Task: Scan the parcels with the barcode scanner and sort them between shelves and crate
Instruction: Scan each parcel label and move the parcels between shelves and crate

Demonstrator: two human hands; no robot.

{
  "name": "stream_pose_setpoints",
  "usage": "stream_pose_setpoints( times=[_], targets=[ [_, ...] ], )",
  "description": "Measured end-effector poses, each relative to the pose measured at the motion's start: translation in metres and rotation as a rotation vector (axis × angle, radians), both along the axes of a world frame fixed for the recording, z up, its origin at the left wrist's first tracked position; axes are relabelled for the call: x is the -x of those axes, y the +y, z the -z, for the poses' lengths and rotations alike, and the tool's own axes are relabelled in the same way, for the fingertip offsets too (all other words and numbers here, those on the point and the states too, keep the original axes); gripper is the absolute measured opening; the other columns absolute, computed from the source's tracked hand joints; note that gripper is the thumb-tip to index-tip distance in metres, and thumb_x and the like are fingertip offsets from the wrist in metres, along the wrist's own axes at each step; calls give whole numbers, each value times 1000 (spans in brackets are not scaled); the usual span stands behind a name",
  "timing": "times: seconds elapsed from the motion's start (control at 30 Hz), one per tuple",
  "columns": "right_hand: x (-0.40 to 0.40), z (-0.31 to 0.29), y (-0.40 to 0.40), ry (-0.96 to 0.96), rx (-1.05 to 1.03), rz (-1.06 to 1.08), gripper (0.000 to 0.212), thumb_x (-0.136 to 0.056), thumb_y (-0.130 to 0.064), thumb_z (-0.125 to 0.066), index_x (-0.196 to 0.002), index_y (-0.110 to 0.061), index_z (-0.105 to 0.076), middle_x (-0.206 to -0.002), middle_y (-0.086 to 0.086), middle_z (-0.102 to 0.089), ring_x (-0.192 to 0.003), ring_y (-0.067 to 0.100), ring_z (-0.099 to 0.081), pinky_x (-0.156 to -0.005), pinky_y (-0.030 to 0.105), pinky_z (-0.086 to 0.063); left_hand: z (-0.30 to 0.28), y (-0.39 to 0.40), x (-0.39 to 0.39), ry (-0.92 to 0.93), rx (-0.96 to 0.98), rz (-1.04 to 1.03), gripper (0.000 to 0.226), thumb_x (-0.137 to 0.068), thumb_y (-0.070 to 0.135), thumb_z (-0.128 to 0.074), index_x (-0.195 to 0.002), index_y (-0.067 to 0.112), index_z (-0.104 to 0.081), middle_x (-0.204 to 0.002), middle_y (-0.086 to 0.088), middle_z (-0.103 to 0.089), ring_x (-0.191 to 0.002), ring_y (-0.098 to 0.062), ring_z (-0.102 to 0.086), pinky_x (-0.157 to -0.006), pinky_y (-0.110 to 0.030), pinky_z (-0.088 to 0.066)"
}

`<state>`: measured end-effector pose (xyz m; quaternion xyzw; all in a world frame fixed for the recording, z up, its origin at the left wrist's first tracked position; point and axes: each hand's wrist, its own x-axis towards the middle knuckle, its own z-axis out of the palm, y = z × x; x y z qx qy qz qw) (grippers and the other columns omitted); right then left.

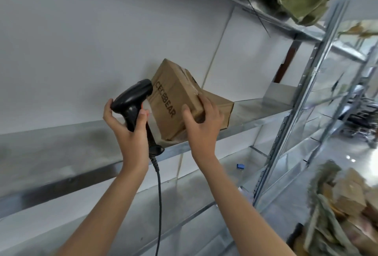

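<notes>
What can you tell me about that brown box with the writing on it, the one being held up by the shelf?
The brown box looks like plain cardboard, with dark printed letters running down its broad face and clear tape over its upper right edge. It is tilted, its lower end at the front edge of the metal shelf, and it leans against a second cardboard box behind it. The right hand grips its lower right corner. The head of the black barcode scanner, held in the left hand, is close beside its left edge.

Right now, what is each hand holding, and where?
Left hand grips the barcode scanner by its handle; right hand holds the cardboard parcel at its lower right corner.
</notes>
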<state>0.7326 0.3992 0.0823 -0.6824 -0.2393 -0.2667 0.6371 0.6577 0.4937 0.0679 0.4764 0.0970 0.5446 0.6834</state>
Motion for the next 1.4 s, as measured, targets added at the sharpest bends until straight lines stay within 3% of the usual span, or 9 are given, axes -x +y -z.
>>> stream_pose_setpoints(
  times=[0.13,0.4,0.7,0.8,0.93,1.1,1.17,1.27,1.4],
  targets=[
    [22,9,-10,176,-163,-106,50,-80,-45,-67,-126,-24,-64,-120,-10,-63,-118,17,-54,-97,39,-51,3,8,1,-23,100,52,65,-95,18,-66,-142,41,-27,-116,1,-70,-114,-20,-68,-114,-56,-38],
    [31,5,-25,-20,346,-67,55,-93,-31,-70,-142,-17,-51,-132,-5,-58,-119,6,-51,-94,5,-37,5,18,24,-97,-2,53,72,-94,19,-64,-149,35,-21,-120,-1,-70,-116,-22,-67,-111,-62,-39],
    [55,-1,4,-15,566,121,146,-58,-68,-82,-158,-13,9,-161,12,-9,-145,24,-12,-118,48,-17,2,14,42,-122,-140,22,71,-94,24,-66,-147,42,-23,-134,-20,-59,-118,-24,-64,-110,-48,-45],
    [54,7,14,-70,502,206,139,-58,-69,-77,-159,-16,2,-155,16,-17,-137,28,-19,-113,49,-22,0,9,46,-116,-189,41,68,-99,7,-57,-150,31,-18,-114,-14,-67,-102,-17,-71,-97,-36,-53],
    [47,16,9,50,266,-31,128,-57,-61,-72,-158,-32,-1,-155,1,-14,-141,20,-19,-118,44,-23,-3,23,49,-115,-126,29,66,-99,11,-59,-148,33,-20,-104,-6,-73,-107,-23,-70,-110,-55,-44],
    [47,19,2,120,149,-390,103,-75,-44,-77,-156,-43,-14,-163,-15,-8,-142,-8,-11,-104,6,-22,-6,29,47,-84,-9,137,62,-102,14,-56,-150,35,-22,-102,-1,-77,-111,-29,-69,-104,-61,-47],
    [44,19,-1,93,172,-455,94,-82,-40,-78,-157,-38,-21,-163,-9,-22,-146,-2,-20,-115,20,-32,-2,29,48,-83,-41,138,65,-100,17,-60,-150,35,-22,-108,-8,-74,-112,-32,-67,-100,-56,-50],
    [42,17,-7,30,183,-433,83,-88,-27,-76,-154,-34,-26,-147,-10,-50,-134,5,-47,-110,36,-46,0,25,50,-76,-106,139,70,-95,22,-61,-150,36,-20,-114,-14,-69,-113,-33,-66,-102,-57,-48],
    [50,14,-4,-171,228,-207,81,-94,-7,-66,-158,-25,-19,-161,-5,-28,-144,-8,-22,-115,11,-25,1,15,48,-59,-137,150,71,-96,24,-62,-151,37,-18,-113,-10,-70,-118,-33,-64,-106,-60,-45]
  ],
)
